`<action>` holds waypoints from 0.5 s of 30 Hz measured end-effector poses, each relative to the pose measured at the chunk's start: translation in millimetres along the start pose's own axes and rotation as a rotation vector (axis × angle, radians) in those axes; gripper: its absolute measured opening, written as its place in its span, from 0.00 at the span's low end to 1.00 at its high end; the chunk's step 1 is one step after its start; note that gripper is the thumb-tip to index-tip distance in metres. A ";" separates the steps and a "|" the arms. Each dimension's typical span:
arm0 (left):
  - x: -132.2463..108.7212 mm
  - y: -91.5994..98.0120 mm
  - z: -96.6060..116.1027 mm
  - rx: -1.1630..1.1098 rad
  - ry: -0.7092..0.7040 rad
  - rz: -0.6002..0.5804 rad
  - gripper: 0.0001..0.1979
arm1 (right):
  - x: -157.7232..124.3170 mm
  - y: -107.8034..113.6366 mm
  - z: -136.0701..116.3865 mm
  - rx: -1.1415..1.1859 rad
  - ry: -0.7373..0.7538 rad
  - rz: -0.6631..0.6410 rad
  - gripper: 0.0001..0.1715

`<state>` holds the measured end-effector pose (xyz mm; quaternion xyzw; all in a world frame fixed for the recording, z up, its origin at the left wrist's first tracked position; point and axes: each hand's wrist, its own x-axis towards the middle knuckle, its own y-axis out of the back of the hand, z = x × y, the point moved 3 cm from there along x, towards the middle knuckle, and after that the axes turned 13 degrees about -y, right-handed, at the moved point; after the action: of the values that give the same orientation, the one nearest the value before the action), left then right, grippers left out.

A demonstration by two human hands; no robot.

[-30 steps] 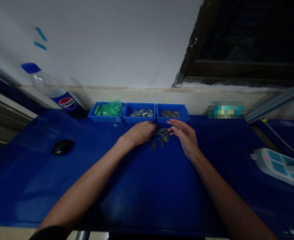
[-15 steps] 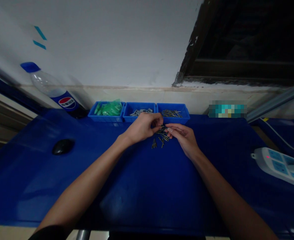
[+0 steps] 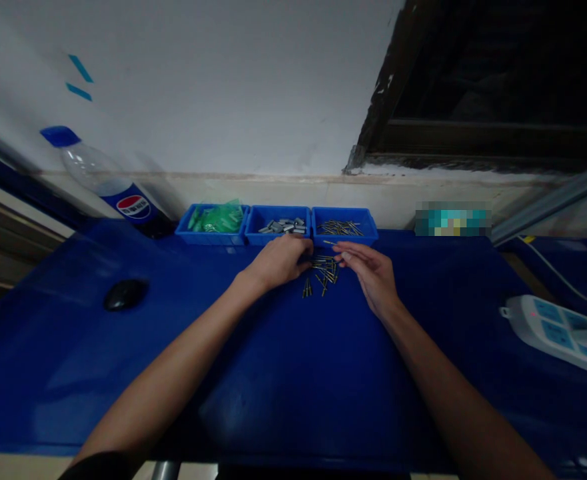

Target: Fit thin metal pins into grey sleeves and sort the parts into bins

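Thin metal pins with brassy and dark parts lie in a loose heap on the blue table, with a few just in front. My left hand is at the heap's left side, fingers curled down toward it. Its fingertips are partly hidden, so anything between them cannot be made out. Over the right side of the heap, my right hand pinches a thin metal pin that points left. Right behind the hands stands a blue bin of similar thin pins.
Left of the pin bin are a blue bin with short silver cylinders and a blue bin with green plastic pieces. A cola bottle and a black mouse are at the left. At the right lies a white power strip.
My hands have moved apart. The left has dropped slightly left and down to the heap; the right now holds a pin clear of the left hand.
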<state>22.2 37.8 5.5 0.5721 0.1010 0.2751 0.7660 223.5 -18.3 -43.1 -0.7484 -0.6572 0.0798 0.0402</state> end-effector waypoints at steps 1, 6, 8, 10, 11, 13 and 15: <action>-0.2 -2.5 -0.4 0.006 -0.002 -0.027 0.10 | 0.2 0.9 -0.7 0.003 0.014 0.010 0.16; 1.6 -11.3 4.6 0.045 -0.010 -0.117 0.07 | 0.0 1.6 -2.7 -0.048 0.003 0.020 0.25; 2.3 -12.8 6.2 0.057 -0.004 -0.121 0.07 | -0.4 1.2 -2.8 -0.051 -0.006 0.018 0.24; 2.6 -13.6 6.5 0.060 0.005 -0.119 0.07 | -0.7 0.9 -2.8 -0.050 -0.010 0.018 0.21; 2.6 -13.8 6.3 0.060 0.009 -0.120 0.07 | -0.8 0.9 -2.9 -0.056 -0.011 0.018 0.21; 2.5 -13.9 5.9 0.060 0.013 -0.122 0.07 | -1.0 0.7 -3.3 -0.079 -0.008 0.019 0.19; 2.3 -13.6 5.7 0.065 0.014 -0.123 0.08 | -1.3 0.6 -4.0 -0.097 -0.007 0.019 0.18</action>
<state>31.0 31.7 -4.9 0.5875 0.1503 0.2281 0.7617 224.5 -19.5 -39.2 -0.7555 -0.6532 0.0509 0.0008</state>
